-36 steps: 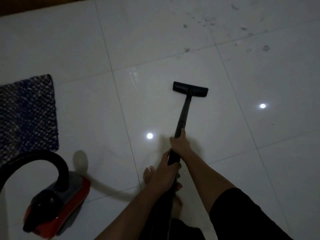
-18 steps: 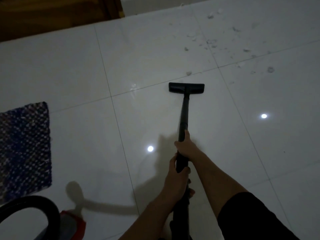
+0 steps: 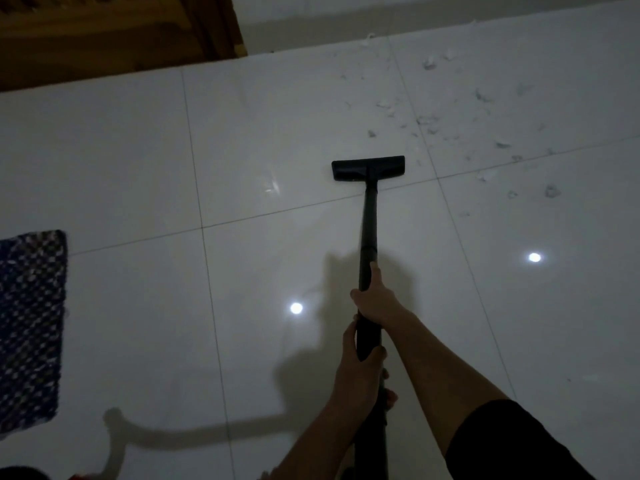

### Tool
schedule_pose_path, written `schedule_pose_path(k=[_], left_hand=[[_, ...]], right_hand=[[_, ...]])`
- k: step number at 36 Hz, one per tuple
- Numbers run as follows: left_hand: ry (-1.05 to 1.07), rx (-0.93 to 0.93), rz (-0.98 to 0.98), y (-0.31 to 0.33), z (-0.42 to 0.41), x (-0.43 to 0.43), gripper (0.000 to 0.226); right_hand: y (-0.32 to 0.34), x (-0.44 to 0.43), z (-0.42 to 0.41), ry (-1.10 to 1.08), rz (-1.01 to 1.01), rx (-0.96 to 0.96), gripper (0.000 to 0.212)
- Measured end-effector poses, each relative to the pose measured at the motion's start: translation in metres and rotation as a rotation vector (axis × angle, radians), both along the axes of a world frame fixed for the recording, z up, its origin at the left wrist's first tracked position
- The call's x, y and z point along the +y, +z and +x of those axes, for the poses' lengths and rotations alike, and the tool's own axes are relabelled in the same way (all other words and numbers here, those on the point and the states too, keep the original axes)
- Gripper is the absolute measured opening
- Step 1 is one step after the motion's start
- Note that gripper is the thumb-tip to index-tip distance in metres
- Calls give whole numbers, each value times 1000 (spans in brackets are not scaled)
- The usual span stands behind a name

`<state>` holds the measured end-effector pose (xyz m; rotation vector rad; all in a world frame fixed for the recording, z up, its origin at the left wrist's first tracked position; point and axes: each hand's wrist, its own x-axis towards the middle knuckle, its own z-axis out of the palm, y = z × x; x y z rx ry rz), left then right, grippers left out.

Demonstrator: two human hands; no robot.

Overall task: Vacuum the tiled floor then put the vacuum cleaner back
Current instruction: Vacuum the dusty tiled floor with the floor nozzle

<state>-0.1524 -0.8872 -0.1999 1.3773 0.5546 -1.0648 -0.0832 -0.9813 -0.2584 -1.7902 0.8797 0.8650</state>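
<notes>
**Both hands on wand, nozzle just short of debris**

I see the black wand (image 3: 368,223) running straight fwd from the hands. R hand (image 3: 375,301) grips it higher up, fingers wrapped round, one digit laid along the tube. L hand (image 3: 360,372) grips just below, fingers curled round it. Both forearms reach fwd, the R one w/ a black sleeve (image 3: 512,445). Nozzle (image 3: 368,168) sits flat on the tiled floor (image 3: 138,150), just past a grout line. Scattered debris (image 3: 429,121) lies near it, fwd-right. Blue mat (image 3: 31,323) is far left.
</notes>
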Motion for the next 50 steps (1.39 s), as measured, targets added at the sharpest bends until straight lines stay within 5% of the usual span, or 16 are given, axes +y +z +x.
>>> schedule_pose_path(k=[23, 50], left_hand=[[70, -43, -10, -29, 69, -60, 51], [-108, -54, 52, 62, -227, 174, 44]], right_hand=[[-32, -56, 77, 11, -72, -46, 80], [58, 180, -243, -182, -79, 10, 73]])
